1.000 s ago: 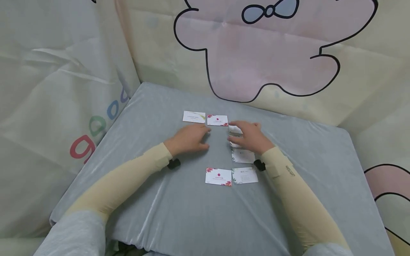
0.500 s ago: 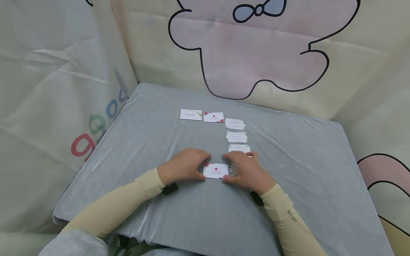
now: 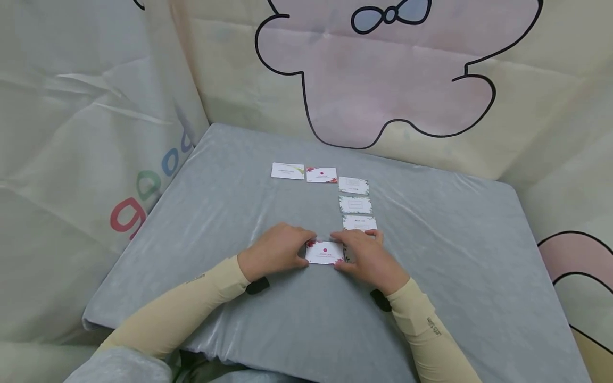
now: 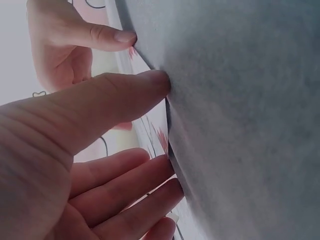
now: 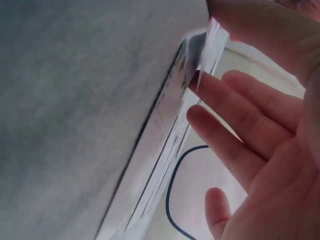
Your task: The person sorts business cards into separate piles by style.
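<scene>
A white business card (image 3: 324, 253) with red flowers at its corners is held between both hands, low over the grey cloth. My left hand (image 3: 275, 250) pinches its left end, thumb at the near corner and fingers at the far one. On the right end, my right hand (image 3: 369, 255) grips the same card with thumb and fingertips. In the left wrist view the card (image 4: 159, 122) stands tilted between the fingers. A green-leafed card (image 5: 155, 125) lies flat on the cloth in the right wrist view, mostly hidden by the right hand in the head view.
Beyond the right hand, a column of green-leafed cards (image 3: 355, 205) runs away from me. At its far end, another red-flowered card (image 3: 321, 175) and a yellow-green-marked card (image 3: 288, 171) extend leftward. Fabric walls border the grey cloth-covered table (image 3: 230, 175).
Both hands have come back from the far cards to the near red-flowered card and taken hold of its ends. Over the last half second the card has shifted slightly away from me.
</scene>
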{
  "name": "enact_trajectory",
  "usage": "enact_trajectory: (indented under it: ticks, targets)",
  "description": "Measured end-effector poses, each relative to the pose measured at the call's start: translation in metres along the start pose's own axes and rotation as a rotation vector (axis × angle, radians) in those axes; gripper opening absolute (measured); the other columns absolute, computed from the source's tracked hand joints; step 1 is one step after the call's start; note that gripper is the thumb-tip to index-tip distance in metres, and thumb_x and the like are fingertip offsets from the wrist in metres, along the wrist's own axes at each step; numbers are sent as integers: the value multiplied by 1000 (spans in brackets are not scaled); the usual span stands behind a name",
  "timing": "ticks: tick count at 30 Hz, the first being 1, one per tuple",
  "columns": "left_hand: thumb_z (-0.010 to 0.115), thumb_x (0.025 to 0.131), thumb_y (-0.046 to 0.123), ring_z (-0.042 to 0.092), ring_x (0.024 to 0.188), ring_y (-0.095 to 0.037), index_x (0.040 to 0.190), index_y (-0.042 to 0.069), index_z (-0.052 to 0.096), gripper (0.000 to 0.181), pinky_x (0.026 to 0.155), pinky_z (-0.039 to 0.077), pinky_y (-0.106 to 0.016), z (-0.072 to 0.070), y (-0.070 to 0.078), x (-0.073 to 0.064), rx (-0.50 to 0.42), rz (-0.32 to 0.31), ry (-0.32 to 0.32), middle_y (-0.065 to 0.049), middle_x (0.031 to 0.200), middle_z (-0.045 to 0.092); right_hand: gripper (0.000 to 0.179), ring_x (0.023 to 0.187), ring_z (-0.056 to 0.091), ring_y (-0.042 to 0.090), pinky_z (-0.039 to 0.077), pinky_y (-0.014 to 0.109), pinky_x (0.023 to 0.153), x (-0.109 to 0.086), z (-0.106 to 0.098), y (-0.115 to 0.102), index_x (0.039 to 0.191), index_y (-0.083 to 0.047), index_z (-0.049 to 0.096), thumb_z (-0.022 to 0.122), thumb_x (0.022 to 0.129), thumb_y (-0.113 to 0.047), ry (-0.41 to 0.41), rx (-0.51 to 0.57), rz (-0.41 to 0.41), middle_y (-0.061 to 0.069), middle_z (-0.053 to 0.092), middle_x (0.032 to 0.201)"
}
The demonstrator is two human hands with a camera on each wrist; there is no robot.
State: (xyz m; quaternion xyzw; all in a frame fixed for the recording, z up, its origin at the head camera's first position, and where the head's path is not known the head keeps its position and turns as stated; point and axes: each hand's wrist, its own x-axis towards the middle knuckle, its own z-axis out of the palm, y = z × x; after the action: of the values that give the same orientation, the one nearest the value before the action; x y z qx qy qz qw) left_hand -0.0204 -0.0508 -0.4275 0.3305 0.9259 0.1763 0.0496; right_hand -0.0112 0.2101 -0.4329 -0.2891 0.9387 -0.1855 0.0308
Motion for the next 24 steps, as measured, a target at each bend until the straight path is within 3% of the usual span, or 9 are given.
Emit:
enact_trajectory:
  ticks: [8,24]
  targets:
    - [87,87,24,67,84,-10,124,16,75,40,79,57,-31,2,0,0,-7,-16,-6,4,108,80,65,128,69,21,30,60,111,1,2,2,144,-14,67,93,86,-28,-1,9,3,4,74,138]
    - [86,87,22,66,85,-11,123,14,75,38,79,58,-33,3,-1,3,-17,-16,8,4,109,79,65,130,69,22,28,63,110,2,3,4,145,-14,66,92,88,-28,-7,6,10,4,74,141]
